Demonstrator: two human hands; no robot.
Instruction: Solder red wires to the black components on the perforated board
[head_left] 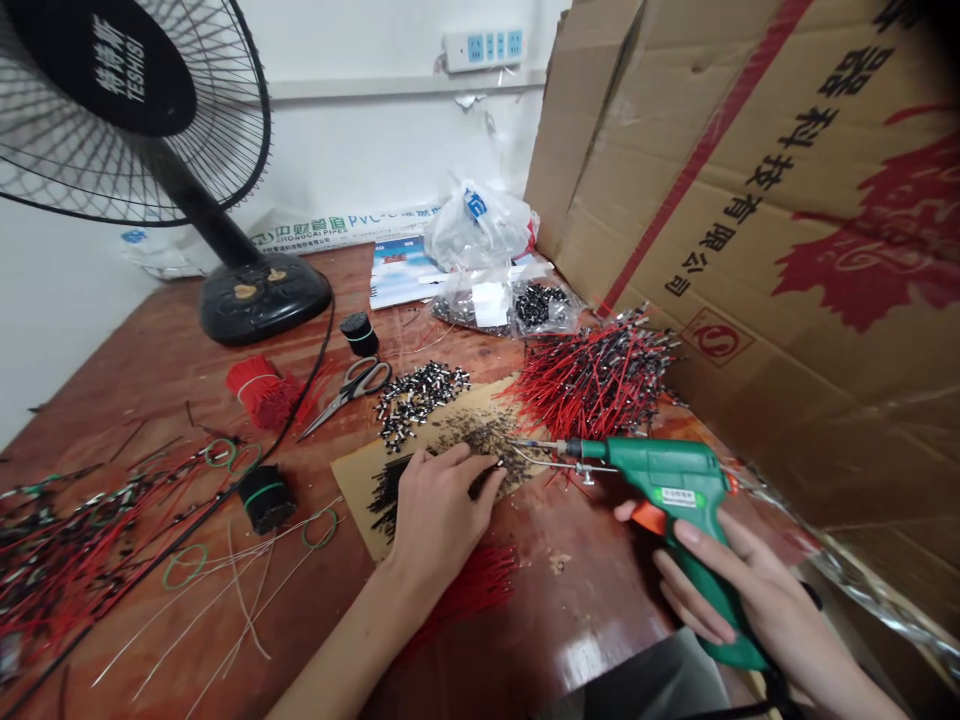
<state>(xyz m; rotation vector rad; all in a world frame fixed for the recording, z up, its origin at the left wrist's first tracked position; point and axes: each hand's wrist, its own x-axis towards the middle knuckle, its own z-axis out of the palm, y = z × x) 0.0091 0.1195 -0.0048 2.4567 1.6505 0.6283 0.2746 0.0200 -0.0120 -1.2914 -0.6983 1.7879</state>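
**Green soldering gun poised beside a pinched wire end on a scorched card**

In the head view, the right hand [739, 590] sits at about 4 o'clock, closed around the grip of a green soldering gun [667, 490], its metal tip pointing toward 9 o'clock. The gun looks light, and the plastic grip seems the place to hold it; the metal tip is best kept clear of skin. At about 6 o'clock, the left hand [442, 510] lies curled on a scorched cardboard sheet [360, 490], its fingers seeming to pinch a dark wire end [491, 478], partly hidden. Such thin wire should be soft and springy, so it is probably steadiest held close to its end.

Around 1 o'clock lies a bundle of red-and-black wires [596, 375]; at 12, small black-and-silver connectors [420, 395], which look fiddly and easily scattered. Scissors [349, 390] lie at 11 and a red wire bundle [262, 390] at 10. Tangled wires [67, 560] spread at 9 across the glossy wooden table [585, 620]. A desk fan [135, 110] stands at 10, a printed cardboard box [757, 200] walls off 2 o'clock, and a power strip [484, 48] is mounted at 12.
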